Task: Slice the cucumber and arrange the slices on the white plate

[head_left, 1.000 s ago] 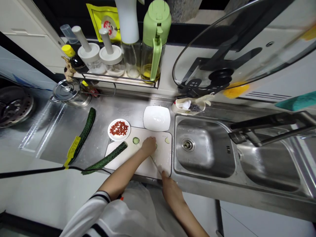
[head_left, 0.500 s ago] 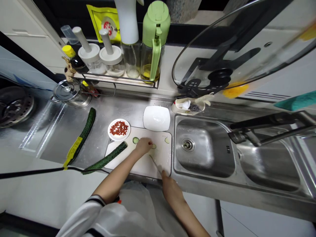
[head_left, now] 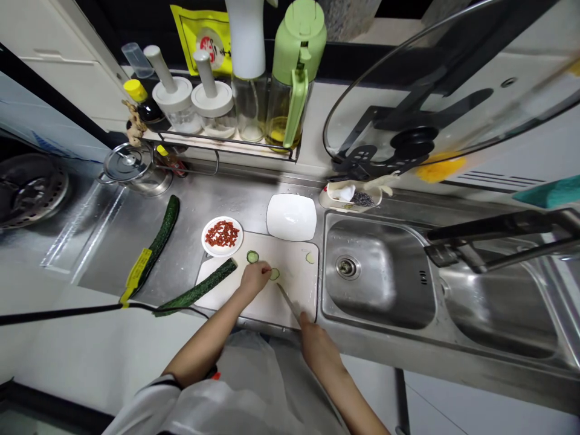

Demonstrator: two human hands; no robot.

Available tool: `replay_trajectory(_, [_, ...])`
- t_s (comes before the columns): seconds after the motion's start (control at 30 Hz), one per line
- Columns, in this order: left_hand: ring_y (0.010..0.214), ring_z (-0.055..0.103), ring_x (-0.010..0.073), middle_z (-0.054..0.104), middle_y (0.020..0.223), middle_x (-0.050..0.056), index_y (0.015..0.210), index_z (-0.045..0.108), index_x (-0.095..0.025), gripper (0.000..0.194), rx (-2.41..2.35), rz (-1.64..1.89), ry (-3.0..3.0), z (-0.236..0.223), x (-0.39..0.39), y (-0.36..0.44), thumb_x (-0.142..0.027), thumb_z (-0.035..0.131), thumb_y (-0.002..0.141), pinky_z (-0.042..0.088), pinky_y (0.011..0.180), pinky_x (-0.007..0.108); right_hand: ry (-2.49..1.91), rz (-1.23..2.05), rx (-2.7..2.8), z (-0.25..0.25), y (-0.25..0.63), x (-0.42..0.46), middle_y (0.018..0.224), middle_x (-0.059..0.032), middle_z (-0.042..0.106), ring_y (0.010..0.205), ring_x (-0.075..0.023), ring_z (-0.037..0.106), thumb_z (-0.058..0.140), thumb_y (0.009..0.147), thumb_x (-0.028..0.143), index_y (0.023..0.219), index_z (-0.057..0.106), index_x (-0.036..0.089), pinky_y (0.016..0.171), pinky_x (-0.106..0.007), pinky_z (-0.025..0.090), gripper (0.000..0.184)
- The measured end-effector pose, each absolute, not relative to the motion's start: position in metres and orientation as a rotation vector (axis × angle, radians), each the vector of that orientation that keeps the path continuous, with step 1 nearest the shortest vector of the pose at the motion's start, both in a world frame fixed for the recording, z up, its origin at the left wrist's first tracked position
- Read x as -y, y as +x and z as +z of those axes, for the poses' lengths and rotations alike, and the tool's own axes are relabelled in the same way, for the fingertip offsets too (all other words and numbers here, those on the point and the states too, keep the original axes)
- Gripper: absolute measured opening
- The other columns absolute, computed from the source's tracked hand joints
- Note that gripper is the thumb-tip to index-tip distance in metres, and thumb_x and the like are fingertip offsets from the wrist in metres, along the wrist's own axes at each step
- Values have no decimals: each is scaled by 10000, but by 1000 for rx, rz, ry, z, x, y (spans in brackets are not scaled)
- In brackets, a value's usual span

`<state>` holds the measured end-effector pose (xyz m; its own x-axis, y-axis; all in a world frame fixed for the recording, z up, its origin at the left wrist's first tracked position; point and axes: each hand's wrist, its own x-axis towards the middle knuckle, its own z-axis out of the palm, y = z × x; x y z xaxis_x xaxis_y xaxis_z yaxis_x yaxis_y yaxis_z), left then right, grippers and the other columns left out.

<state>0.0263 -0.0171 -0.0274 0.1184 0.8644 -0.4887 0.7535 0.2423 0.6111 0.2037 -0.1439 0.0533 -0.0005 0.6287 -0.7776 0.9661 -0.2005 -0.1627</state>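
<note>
My left hand (head_left: 255, 278) is over the cutting board (head_left: 296, 293), its fingers drawn together at the edge of a thin cucumber slice (head_left: 274, 273); whether they pinch anything is hidden. Gripped in my right hand (head_left: 318, 345) at the board's front edge is a knife (head_left: 288, 301), its blade angled up and left across the board, tip just below that slice. Another round slice (head_left: 252, 257) lies behind my left hand, and a pale cut piece (head_left: 310, 258) is near the board's far right corner. A cut cucumber (head_left: 199, 291) rests partly on the board's left side.
A white plate of small red pieces (head_left: 222, 236) and a white square dish (head_left: 291, 216) stand behind the board. Left lies a whole cucumber (head_left: 164, 225) with a yellow tag (head_left: 138, 272). A steel sink (head_left: 380, 272) is on the right. A shelf (head_left: 226, 144) holds jars and bottles.
My left hand has drawn back to the left across the board, uncovering the cucumber slice, which has shifted left too. My right hand stays on the knife. The view has shifted slightly.
</note>
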Motion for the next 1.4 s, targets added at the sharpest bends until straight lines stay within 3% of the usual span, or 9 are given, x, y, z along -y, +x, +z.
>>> replay_trajectory(0.6, [816, 649, 148, 725, 838, 19, 829, 724, -211, 161, -1734, 123, 1547, -27, 15, 29, -188, 571, 784, 430, 749, 223, 1884, -866, -1757, 57, 181, 116, 921, -122, 700, 875, -230, 684, 237, 849, -29, 1178, 521, 141, 628, -255, 477, 467])
replay_trajectory(1.4, [830, 652, 153, 728, 848, 21, 839, 730, -196, 163, -1717, 116, 1483, -23, 11, 29, -172, 582, 775, 448, 769, 232, 1810, -983, -1714, 60, 181, 100, 1011, -178, 685, 945, -238, 669, 238, 839, -36, 1321, 449, 96, 728, -296, 510, 542])
